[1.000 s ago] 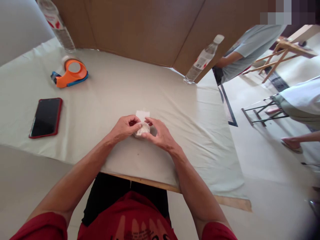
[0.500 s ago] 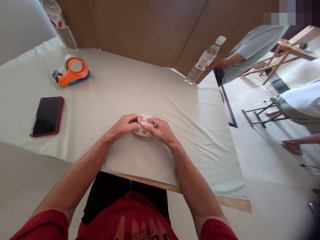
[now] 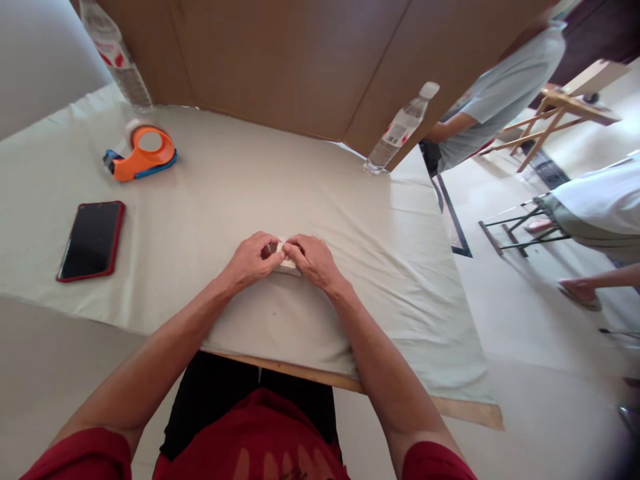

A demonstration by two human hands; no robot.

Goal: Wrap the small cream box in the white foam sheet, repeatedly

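Note:
My left hand (image 3: 250,259) and my right hand (image 3: 313,260) meet over the middle of the pale cloth-covered table (image 3: 210,200). Between their curled fingers they pinch a small white folded packet (image 3: 286,261), pressed low against the cloth. Most of the packet is hidden by the fingers, so I cannot make out what it contains. Both forearms reach in from the near edge.
A red-cased phone (image 3: 91,241) lies at the left. An orange tape dispenser (image 3: 141,153) sits behind it. Two plastic water bottles (image 3: 115,57) (image 3: 399,128) stand against the brown back panel. Other people and wooden stands (image 3: 560,107) are to the right, beyond the table.
The white flap that stood up behind the packet a second ago is folded down. My hands have closed tighter over the packet and pressed it lower onto the cloth.

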